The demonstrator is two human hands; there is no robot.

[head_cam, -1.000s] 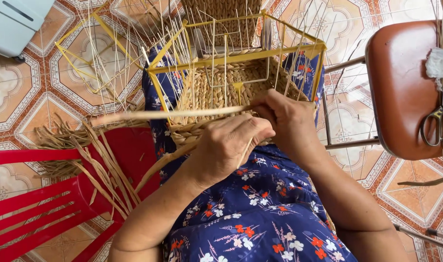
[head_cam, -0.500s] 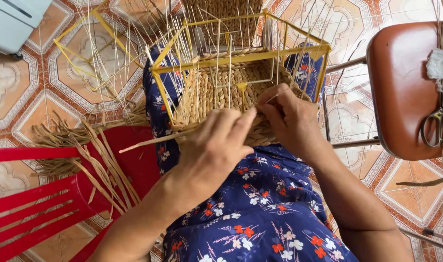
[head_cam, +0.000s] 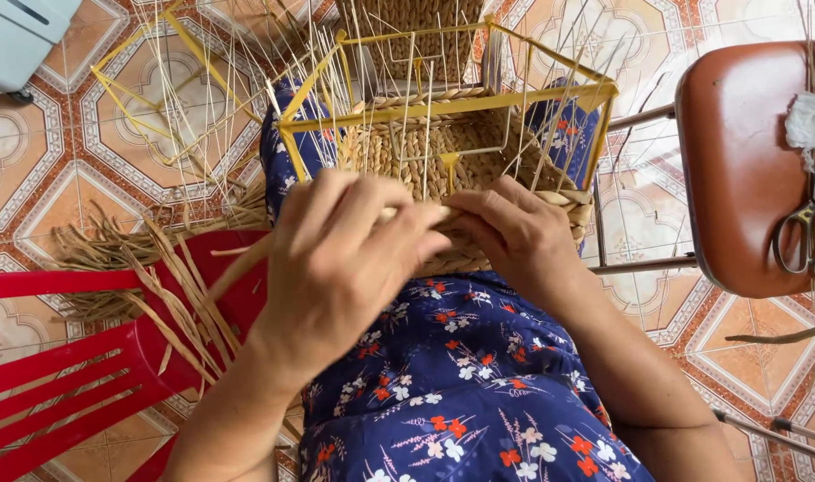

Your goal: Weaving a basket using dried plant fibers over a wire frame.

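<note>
Basket [head_cam: 479, 152], half-woven on a yellow wire frame, sits just beyond both hands; left hand [head_cam: 345, 259] and right hand [head_cam: 515, 236] meet knuckles-up, fingers pinching one straw strand [head_cam: 247, 259] at its near rim.

Tan woven basket [head_cam: 461, 147] on a yellow wire frame [head_cam: 452, 105], pale straw strands [head_cam: 171, 281]. Navy dress [head_cam: 461, 393] patterned with red, white and blue flowers. Red plastic chair [head_cam: 59, 375], brown stool seat [head_cam: 738, 161], orange-and-cream patterned floor tiles [head_cam: 33, 152].
</note>
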